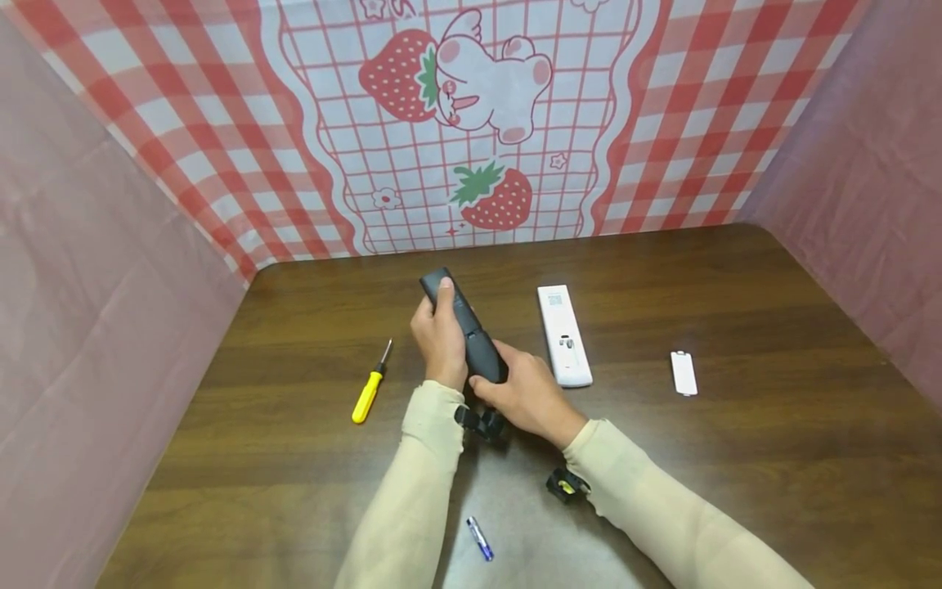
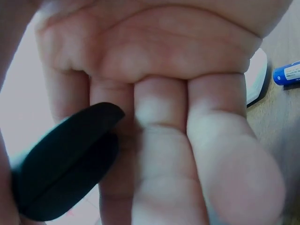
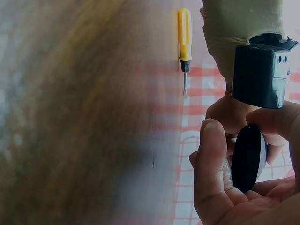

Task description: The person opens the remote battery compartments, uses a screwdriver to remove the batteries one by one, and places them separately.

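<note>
A black remote control (image 1: 482, 353) is held at a slant above the table between both hands. My left hand (image 1: 441, 339) grips its upper half, with the thumb lying along the face. At the lower end my right hand (image 1: 526, 393) grips it, thumb on the near side. A seam crosses the remote near its middle. In the left wrist view the end of the black remote (image 2: 70, 164) shows beside the fingers. The right wrist view shows its rounded end (image 3: 248, 157) between right thumb and fingers.
A white remote (image 1: 559, 327) lies right of the hands, its battery compartment uncovered. Farther right is a small white battery cover (image 1: 684, 373). A yellow-handled screwdriver (image 1: 368, 397) lies to the left. A blue and silver battery (image 1: 480, 538) lies near the front, between the forearms.
</note>
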Available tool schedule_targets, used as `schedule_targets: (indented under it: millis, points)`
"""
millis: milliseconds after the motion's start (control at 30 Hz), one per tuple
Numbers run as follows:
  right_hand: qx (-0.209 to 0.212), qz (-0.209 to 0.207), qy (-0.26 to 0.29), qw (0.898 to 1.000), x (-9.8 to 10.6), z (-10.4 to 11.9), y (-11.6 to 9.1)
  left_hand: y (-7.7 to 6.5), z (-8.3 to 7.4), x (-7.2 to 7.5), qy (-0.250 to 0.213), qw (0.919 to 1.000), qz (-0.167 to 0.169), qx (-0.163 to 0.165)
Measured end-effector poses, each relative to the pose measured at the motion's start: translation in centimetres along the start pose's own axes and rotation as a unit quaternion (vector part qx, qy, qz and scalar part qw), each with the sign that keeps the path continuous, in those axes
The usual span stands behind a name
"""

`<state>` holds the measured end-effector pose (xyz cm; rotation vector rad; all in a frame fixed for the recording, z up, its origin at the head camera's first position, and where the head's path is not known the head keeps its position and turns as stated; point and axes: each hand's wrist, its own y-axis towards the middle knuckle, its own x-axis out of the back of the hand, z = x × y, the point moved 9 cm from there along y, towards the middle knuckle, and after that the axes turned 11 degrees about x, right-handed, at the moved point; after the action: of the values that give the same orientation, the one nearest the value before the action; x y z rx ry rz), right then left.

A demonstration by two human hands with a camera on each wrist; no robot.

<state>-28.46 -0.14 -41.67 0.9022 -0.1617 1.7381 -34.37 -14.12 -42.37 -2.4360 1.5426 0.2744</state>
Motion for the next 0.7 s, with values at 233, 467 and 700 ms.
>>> schedule_targets:
  millis: [233, 467, 700]
  points:
    - [-0.006, 0.002, 0.01, 1.0, 0.09, -0.06, -0.01, 0.11, -0.03, 0.04, 0.003, 1.0, -0.001, -0.005]
    - [-0.013, 0.007, 0.012, 1.0, 0.02, -0.3, 0.01, 0.24, 0.16, 0.22, 0.005, 0.9999, -0.01, -0.001]
    - [-0.024, 0.006, 0.023, 0.999, -0.01, -0.54, -0.17, 0.27, 0.34, 0.36, 0.012, 0.9998, -0.017, 0.001]
